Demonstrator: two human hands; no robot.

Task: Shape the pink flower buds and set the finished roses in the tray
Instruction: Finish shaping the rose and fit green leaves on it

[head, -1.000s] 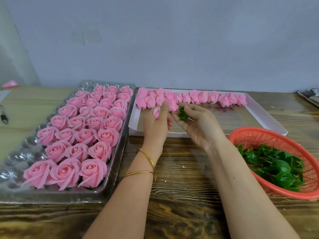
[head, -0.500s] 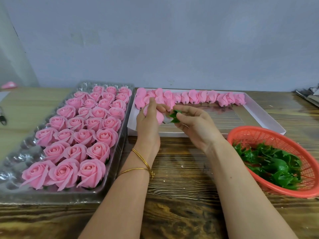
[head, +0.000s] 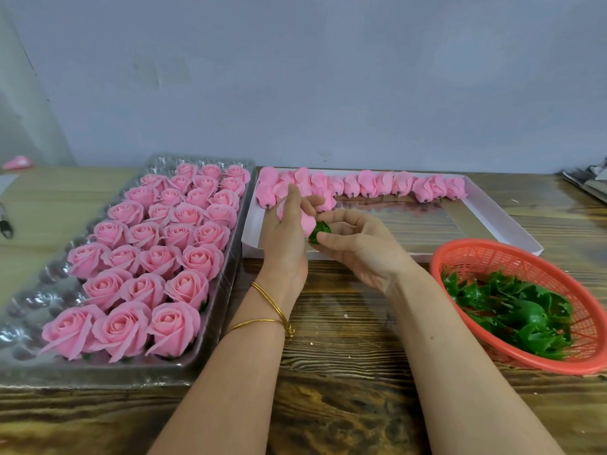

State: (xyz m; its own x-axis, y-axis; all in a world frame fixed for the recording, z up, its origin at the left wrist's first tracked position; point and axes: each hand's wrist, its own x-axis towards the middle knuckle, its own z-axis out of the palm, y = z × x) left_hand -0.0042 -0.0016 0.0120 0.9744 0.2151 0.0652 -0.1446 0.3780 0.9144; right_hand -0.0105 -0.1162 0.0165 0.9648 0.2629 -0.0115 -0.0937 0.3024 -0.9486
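Bud (head: 307, 223) held in left hand (head: 285, 238), touching green calyx (head: 320, 232) in right hand (head: 364, 249).

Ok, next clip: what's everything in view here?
finished roses: roughly thirty, pink, in clear tray, left
loose buds: over a dozen, pink, far edge of white box, centre
held bud: one, pink, above box's near edge
calyx: one, green, against held bud
basket: one, red, right, holds spare calyxes, green
table: one, brown wood
bangles: two, gold, left wrist
left hand: one, grips held bud
right hand: one, pinches calyx
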